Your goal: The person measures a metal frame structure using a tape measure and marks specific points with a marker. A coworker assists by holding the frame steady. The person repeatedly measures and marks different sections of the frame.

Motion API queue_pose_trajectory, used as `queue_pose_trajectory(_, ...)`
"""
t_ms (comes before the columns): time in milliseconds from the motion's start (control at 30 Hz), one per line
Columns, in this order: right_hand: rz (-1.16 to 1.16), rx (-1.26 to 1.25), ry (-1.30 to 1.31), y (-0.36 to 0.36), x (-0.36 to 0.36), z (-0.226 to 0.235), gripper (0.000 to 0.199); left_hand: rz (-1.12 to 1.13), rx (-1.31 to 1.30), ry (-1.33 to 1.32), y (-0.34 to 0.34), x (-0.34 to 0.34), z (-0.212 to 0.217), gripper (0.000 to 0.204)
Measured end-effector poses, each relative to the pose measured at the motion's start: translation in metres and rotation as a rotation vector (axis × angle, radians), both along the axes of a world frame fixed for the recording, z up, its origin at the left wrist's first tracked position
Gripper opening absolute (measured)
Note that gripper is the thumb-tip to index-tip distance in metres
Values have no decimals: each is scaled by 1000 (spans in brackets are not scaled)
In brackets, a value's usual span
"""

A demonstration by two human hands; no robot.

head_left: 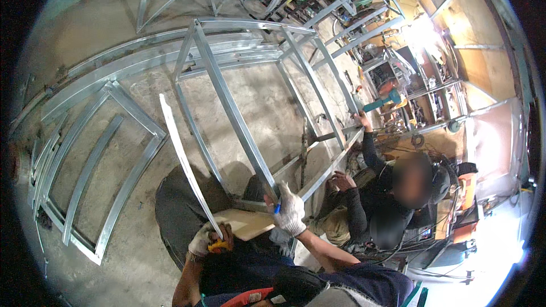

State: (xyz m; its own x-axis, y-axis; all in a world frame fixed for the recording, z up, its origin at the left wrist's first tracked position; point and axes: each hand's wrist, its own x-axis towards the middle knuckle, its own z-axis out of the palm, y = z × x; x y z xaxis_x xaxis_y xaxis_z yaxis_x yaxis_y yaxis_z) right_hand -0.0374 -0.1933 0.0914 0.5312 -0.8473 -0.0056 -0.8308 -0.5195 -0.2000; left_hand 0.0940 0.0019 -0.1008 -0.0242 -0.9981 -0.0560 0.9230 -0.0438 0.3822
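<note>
My left hand (206, 241), in a whitish work glove with bare fingertips, is closed round a yellow tape measure (219, 245). Its long pale blade (185, 162) sticks out far ahead, up and to the left. My right hand (290, 211), gloved too, pinches a blue pen (277, 208) against the near corner of a box-shaped steel frame (232, 105). A pale board (248, 224) lies between my two hands, partly behind them. The frame stands before me, made of square silvery tubes.
At the right a co-worker (392, 199) crouches, one hand on the frame's far side, near a teal tool (382, 102). Flat welded frames (105, 131) lie on the concrete floor at left. Long steel tubes (142, 57) lie beyond. Cluttered shelves (432, 88) line the right.
</note>
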Motion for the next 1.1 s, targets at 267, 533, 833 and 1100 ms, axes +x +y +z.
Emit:
queue_pose_trajectory(267,-126,201,27,-1,-11,7,35,-229,-17,205,-2,10,-4,40)
queue_pose_trajectory(533,-158,71,169,3,-39,-10,37,-570,219,303,-12,47,30,48)
queue_pose_trajectory(833,-10,-204,208,15,-46,-11,77,-683,258,424,-38,68,37,47)
queue_pose_trajectory(1100,-116,59,149,14,-65,-16,75,-697,302,477,-40,69,33,46)
